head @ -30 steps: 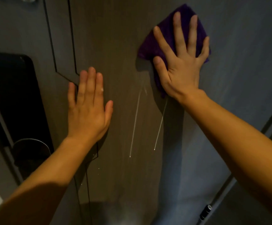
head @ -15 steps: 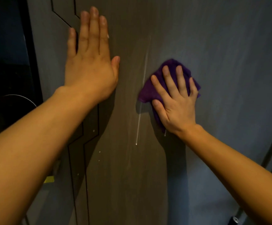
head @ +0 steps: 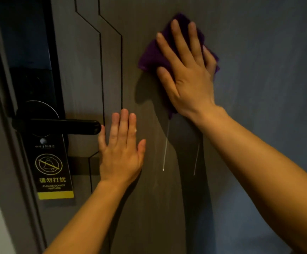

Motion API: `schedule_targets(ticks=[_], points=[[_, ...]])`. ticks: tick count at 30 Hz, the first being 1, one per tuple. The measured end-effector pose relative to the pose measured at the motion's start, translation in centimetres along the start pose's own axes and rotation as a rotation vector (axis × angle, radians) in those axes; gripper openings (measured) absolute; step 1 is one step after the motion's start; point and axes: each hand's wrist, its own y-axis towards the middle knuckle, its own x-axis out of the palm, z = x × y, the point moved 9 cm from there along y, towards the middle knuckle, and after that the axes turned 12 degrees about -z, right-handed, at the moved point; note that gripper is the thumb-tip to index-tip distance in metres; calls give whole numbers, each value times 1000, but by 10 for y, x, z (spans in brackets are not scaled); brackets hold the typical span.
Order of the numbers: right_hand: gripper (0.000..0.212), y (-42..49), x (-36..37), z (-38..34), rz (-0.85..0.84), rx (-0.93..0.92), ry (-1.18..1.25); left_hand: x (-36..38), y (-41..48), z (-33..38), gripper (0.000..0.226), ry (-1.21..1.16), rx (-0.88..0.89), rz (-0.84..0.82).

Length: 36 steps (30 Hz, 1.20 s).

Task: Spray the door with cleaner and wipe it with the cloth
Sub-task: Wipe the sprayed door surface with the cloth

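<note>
Purple cloth [head: 154, 55] lies pinned under the flat, spread right grip [head: 187, 74] against the door [head: 259, 107]; left grip [head: 120, 149] rests flat, empty.

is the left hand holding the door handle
No, the left hand lies flat on the door, beside the handle's tip.

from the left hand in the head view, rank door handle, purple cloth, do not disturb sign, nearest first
1. door handle, its tip right beside the left hand, on its left
2. do not disturb sign, lower left, hanging under the handle
3. purple cloth, upper right, under the right hand
</note>
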Motion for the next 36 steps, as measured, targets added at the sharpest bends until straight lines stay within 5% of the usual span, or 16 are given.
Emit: schedule_targets(ticks=[3,27,31,36], points=[[63,-1,15,-7,-67,12,-141,-1,-2,1,72,17,6,47],[62,-274,165,-62,-261,-169,-137,15,-43,-21,71,4,64,3],[66,-278,140,-54,-301,-199,4,14,-43,-19,72,-6,40,4],[61,-173,42,9,-27,7,85,13,-44,-18,71,11,12,28]])
